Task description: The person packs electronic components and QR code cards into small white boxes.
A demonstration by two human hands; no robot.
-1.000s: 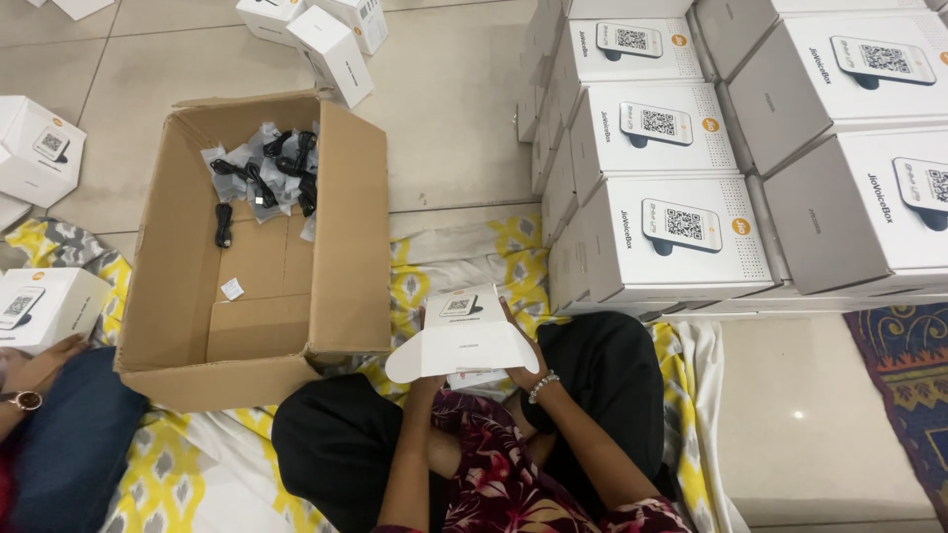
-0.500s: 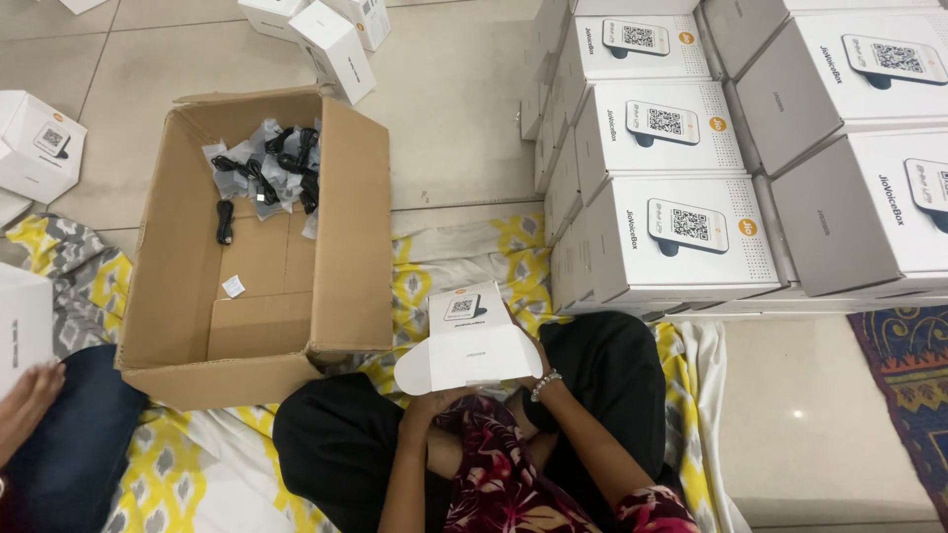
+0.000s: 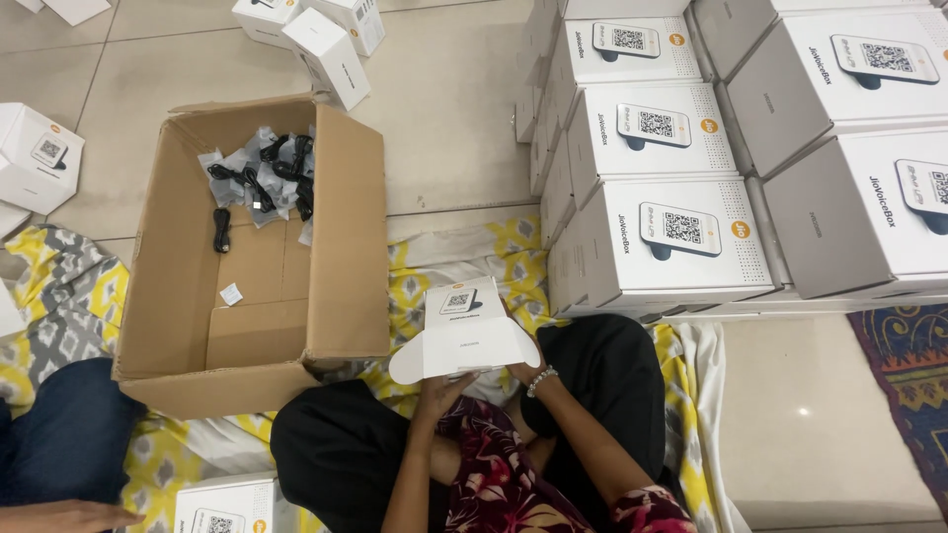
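On a yellow-and-white patterned floor mat (image 3: pixel 434 257), a seated person holds a small white cardboard box with its lid flap hanging open (image 3: pixel 464 336) over the lap; since a second ago the box has sunk a little lower and the flap now droops forward, so the packing looks unfinished. The left hand (image 3: pixel 441 390) supports the box from beneath, its grip pressed to the underside; the right hand (image 3: pixel 520 367) is largely hidden behind the box, its grip apparently closed on the box's far edge. An open brown corrugated carton (image 3: pixel 346 247) holding bagged black cables (image 3: pixel 259 180) stands just beside the left knee; stacked white printed cartons (image 3: pixel 632 247) wall off the right. Bare beige floor tiles (image 3: pixel 454 109) ahead leave free room.
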